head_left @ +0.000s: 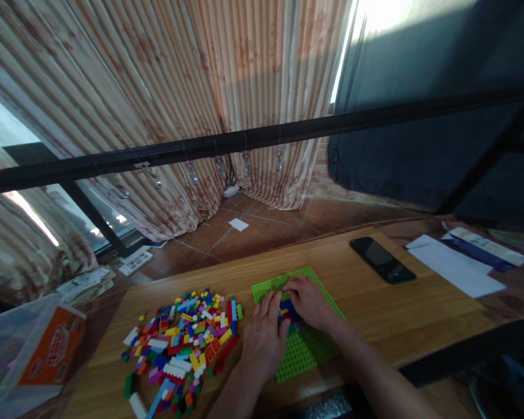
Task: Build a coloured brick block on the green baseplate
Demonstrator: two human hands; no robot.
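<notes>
Two bare hands meet over a green baseplate (303,356) on the wooden table (332,262), and from where I stand the small blue cluster of bricks (289,309) shows only in the gap between them. It sits on the studs toward the plate's far half, with bits of red and yellow at its left side. The left hand (264,337) comes along its left flank, back of the hand up, fingers stretched forward and thumb pointing across toward the cluster. The right hand (306,299) arches over from the right, fingers bent, its tips down near the left fingertips just beyond the blue.

Whether either hand pinches a brick or merely presses on one, I cannot tell; the fingertips hide what lies under them. Both hands are right at the cluster, so neither is plainly the nearer. Its long axis is covered too, though the plate's side edges run away from the person, leaning left at the far end.

What sets the hands apart is the heap of loose bricks (187,337): it spreads to the left of the plate, so the left hand lies between it and the cluster. On the right, well apart from the hands, rests a black phone (382,260).
</notes>
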